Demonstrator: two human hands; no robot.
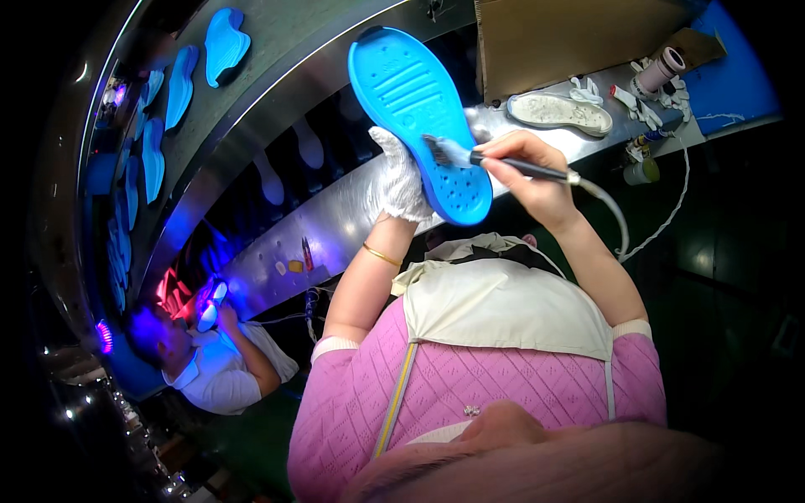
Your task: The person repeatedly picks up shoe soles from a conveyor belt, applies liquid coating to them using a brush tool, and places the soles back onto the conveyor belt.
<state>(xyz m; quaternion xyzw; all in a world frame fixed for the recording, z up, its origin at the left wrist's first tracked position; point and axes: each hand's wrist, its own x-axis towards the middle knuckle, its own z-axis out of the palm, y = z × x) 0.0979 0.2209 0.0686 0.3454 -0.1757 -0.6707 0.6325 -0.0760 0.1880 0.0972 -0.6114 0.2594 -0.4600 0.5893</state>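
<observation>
A bright blue shoe sole [409,92] is held up in front of me, tilted, its patterned inner face towards me. My left hand [399,178], in a white knitted glove, grips the sole by its left edge; most of its fingers are hidden behind it. Bare and pinched closed, my right hand [537,172] holds a black-handled brush [524,166] with a hose running from its rear end. The brush's bristles touch the sole near its heel half.
More blue soles [180,86] lie on the conveyor belt [277,35] at left. A whitish sole-shaped piece [560,113] rests on the metal bench [335,210], near a cardboard box [570,42], gloves [637,107] and a pink cup [658,74]. Another person [226,369] works at lower left.
</observation>
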